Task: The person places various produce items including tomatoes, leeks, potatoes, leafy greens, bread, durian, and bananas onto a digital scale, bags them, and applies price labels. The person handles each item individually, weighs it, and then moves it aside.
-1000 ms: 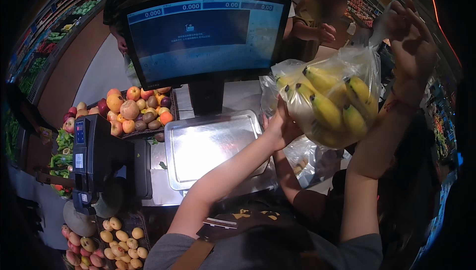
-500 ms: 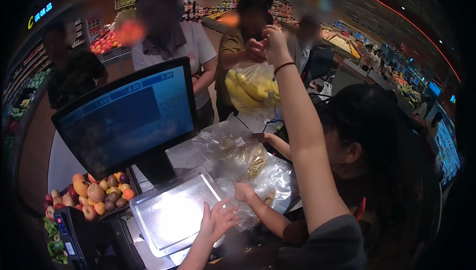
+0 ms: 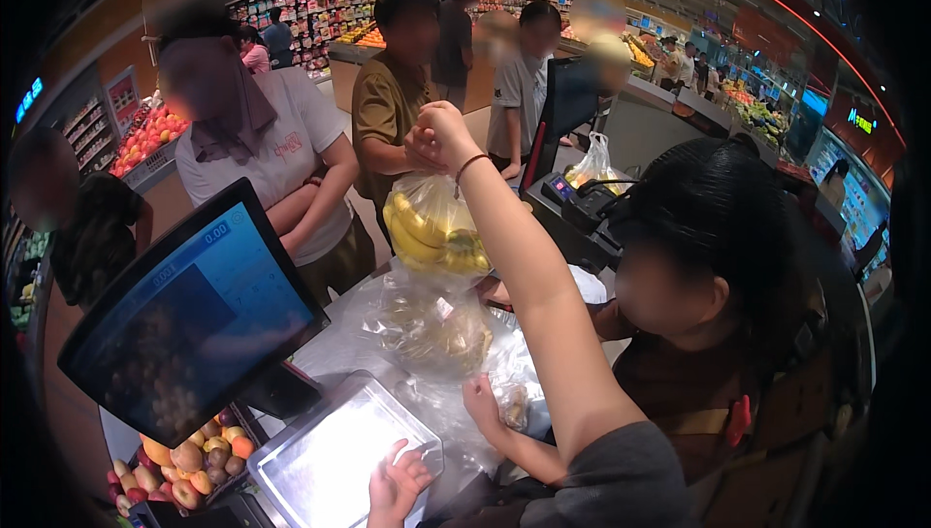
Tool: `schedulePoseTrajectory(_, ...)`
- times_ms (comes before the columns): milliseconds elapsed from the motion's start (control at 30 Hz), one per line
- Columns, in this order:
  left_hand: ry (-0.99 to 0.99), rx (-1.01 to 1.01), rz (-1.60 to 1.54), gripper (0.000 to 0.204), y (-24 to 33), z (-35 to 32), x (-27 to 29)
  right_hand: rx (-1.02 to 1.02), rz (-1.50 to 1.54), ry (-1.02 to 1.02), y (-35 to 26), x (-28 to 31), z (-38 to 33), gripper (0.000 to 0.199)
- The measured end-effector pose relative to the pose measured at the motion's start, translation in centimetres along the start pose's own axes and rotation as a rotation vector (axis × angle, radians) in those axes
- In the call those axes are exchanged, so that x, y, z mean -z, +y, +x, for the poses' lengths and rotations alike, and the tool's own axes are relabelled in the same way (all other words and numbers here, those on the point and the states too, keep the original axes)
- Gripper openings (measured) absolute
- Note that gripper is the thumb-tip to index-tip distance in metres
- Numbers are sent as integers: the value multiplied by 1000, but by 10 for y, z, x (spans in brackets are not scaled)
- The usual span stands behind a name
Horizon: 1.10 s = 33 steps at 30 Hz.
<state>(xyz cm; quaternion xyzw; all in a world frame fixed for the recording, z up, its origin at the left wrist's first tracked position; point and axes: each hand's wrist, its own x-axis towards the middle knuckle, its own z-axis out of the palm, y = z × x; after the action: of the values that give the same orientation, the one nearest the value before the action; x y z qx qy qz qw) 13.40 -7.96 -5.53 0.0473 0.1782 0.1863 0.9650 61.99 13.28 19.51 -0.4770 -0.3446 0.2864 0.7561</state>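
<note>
My right arm stretches far across the counter, and my right hand (image 3: 448,135) is closed around the gathered neck of a clear plastic bag of yellow bananas (image 3: 427,237). The bag hangs above the counter's far side. A hand (image 3: 415,152) of the person in the olive shirt is at the same bag neck, right beside mine. My left hand (image 3: 398,481) is over the right part of the shiny metal scale tray (image 3: 330,450), palm up, with fingers apart and holding nothing. Whether it touches the tray I cannot tell.
A screen (image 3: 194,305) stands behind the scale, mixed fruit (image 3: 189,465) below it. Clear bags of produce (image 3: 432,329) lie on the counter. Beside my right arm a co-worker (image 3: 698,334) has a hand (image 3: 482,407) near them. More people stand across the counter.
The view has shifted, so the scene sits further left. The bananas still hang from my right hand, and the other person's hand is now closer against it. My left hand's fingers are more curled.
</note>
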Motion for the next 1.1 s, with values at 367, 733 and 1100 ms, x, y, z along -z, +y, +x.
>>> schedulePoseTrajectory(367,60,-29,61,44,2,17,0,-40,130,92,41,-1,2,14)
schedulePoseTrajectory(733,94,-54,124,42,-3,28,-7,-62,-135,59,49,-22,32,13)
schedulePoseTrajectory(1100,106,-47,498,40,-27,54,-11,218,167,-247,-15,-67,-169,7)
